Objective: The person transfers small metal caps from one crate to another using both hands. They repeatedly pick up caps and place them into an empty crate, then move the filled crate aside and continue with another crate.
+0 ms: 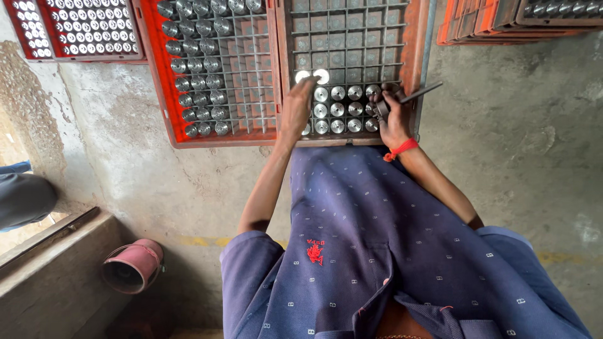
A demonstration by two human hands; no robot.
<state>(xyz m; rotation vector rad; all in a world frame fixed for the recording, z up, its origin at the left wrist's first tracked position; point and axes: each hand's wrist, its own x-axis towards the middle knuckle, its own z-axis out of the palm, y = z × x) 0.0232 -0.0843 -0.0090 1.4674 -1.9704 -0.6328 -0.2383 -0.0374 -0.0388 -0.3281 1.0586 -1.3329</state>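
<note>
A red plastic crate (416, 44) with a wire grid lies on the floor in front of me. Its near rows hold several shiny round metal parts (338, 110). My left hand (295, 108) reaches into the crate's left side, its fingertips closed on a bright round metal part (304, 76) at the top of the filled rows. My right hand (394, 119), with a red thread around the wrist, is at the crate's right side. It grips a dark metal tool (419, 94) whose rod sticks out over the crate's rim.
A second red crate (164, 94) to the left has metal parts in its left columns. A third crate (81, 28) lies at the top left, and more crates (490, 25) are stacked at the top right. A pink bucket (132, 267) lies by a concrete ledge (50, 276). Another person's grey clothing (22, 198) shows at the left edge.
</note>
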